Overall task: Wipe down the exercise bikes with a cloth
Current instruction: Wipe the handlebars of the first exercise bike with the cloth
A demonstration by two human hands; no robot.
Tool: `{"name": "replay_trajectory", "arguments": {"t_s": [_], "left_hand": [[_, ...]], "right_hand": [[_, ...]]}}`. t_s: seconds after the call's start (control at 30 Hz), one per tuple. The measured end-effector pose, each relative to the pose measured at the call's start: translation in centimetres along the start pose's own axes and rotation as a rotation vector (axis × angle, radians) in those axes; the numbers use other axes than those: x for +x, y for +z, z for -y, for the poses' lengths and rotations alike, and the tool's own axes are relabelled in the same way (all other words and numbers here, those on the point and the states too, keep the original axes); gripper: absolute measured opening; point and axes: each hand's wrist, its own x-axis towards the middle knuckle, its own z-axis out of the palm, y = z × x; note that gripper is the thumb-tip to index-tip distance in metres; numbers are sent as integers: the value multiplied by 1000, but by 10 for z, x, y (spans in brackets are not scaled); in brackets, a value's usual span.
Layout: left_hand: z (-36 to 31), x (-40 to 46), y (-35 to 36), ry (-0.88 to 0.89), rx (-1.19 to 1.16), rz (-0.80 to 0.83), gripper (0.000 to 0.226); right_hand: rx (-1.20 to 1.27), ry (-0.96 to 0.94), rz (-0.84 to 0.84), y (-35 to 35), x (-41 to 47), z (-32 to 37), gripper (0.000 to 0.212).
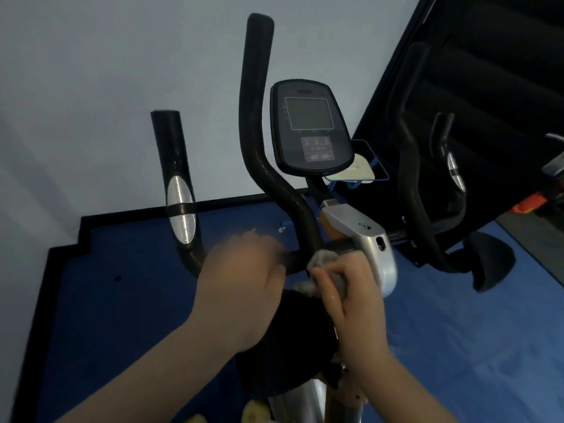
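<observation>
No brand or lettering can be read on the exercise bike [357,239]; the markings on its console [311,129] are too blurred to make out. The console is tilted back toward the wall, with a grey screen above a small button panel.

The handlebar [259,123] is seen running crosswise, from about 9 to 3 o'clock in front of the person, while its black grips rise toward 12 o'clock. A silver pulse pad [181,209] is set into the outer left grip.

A grey cloth [323,261] is bunched at the centre of the crossbar, just beside the silver stem housing. It is gripped by the right hand [351,297], whose fingers are curled over it and pressed against the bar.

The left hand [241,270] is blurred at 9 o'clock of the cloth, over the crossbar; whether it is grasping the bar cannot be told.

A blue holder [370,166] is mounted at 3 o'clock of the console. Blue floor mats [122,300] lie below.
</observation>
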Motion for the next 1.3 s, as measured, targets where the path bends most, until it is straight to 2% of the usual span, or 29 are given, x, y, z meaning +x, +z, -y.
{"name": "replay_trajectory", "arguments": {"t_s": [0.07,0.17,0.3,0.37,0.47,0.53,0.63,0.73,0.9,1.0,1.07,1.2,1.3], "left_hand": [[-1,-1,0,-13,-2,16,32],[-1,-1,-1,-19,-4,14,29],[-1,-1,-2,-36,-29,0,28],[-4,-1,-3,-54,-49,-22,31],[-6,-2,-5,-77,-88,5,21],[-5,-1,-7,-74,-103,5,23],[-5,-2,-8,-81,-187,-19,23],[-5,-2,-11,-81,-284,-128,19],[17,33,-53,22,-155,-580,17],[38,67,-85,48,-107,-724,23],[49,89,-99,34,-149,-687,28],[63,115,-94,-31,-137,-428,29],[64,115,-83,-11,-16,-439,36]], "right_hand": [[-94,-56,28,5,32,3,27],[-88,-80,65,13,88,15,20],[26,18,63,-1,37,5,19],[22,-16,95,-7,25,1,18],[-78,-98,132,11,82,9,18],[-67,-139,129,20,119,21,20],[24,-147,155,10,97,11,20],[23,-211,187,-3,69,1,21],[-114,-339,202,37,155,43,22],[-63,-297,213,24,137,30,25],[-51,-291,245,9,113,21,30],[-164,-394,192,40,158,49,26],[-126,-318,152,53,174,57,21]]}}
